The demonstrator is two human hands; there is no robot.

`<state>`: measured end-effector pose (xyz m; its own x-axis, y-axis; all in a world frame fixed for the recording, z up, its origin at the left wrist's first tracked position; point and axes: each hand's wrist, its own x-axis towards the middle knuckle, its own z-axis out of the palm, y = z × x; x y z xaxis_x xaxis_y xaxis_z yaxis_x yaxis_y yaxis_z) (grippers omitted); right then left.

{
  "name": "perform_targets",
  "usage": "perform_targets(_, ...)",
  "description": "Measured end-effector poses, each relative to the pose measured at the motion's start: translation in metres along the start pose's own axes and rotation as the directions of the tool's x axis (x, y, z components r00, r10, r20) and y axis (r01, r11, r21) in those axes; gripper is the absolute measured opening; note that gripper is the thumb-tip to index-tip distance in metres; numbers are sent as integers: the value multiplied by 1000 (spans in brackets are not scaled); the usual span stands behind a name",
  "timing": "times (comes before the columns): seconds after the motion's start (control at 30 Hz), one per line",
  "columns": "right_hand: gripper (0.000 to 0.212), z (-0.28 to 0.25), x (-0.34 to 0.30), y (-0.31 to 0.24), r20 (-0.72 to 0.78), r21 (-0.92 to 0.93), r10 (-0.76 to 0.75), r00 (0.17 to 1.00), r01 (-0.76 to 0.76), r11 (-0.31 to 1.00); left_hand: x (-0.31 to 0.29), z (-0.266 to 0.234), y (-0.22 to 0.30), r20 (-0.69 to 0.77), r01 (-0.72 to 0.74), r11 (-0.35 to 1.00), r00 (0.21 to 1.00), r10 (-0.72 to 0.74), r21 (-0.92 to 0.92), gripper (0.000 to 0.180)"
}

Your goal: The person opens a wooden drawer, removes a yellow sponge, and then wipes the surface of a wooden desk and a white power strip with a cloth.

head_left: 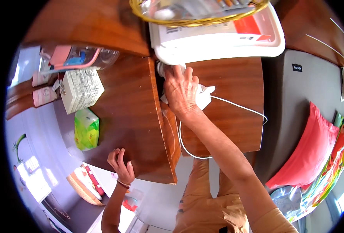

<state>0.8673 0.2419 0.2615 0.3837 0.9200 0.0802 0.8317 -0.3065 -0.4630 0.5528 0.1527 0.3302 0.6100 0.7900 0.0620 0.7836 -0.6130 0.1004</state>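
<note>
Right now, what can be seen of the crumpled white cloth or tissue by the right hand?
The crumpled white cloth or tissue looks soft, bunched in uneven folds. Partly hidden by the right hand, it lies over the glossy reddish-brown wooden surface. A thin white cable shows at its right edge; whether they touch is unclear.

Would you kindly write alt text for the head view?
A person's right hand covers part of a white cloth or tissue on a wooden surface, beside a white cable; the left hand is at the edge of another tabletop.

A cable (242, 106) lies on the table (238, 132) right of the desk (133, 108).
</note>
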Motion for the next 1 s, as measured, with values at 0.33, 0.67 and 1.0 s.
perform_targets(0.33, 37, -13, -51, 1, 181, -118, -129, 975, 152, 981, -11, 2, -3, 25, 22, 1000, 999, -21, -13, 42)
perform_targets(0.67, 64, -43, -103, 10, 454, -80, -227, 862, 293, 953, -11, 6, 0, 1, 27, 1000, 1000, -27, -3, 39)
perform_targets(1.0, 47, -45, -38, 11, 67, 102, -144, 987, 136, 985, -17, 10, -5, -16, 20, 1000, 1000, -20, 11, 39)
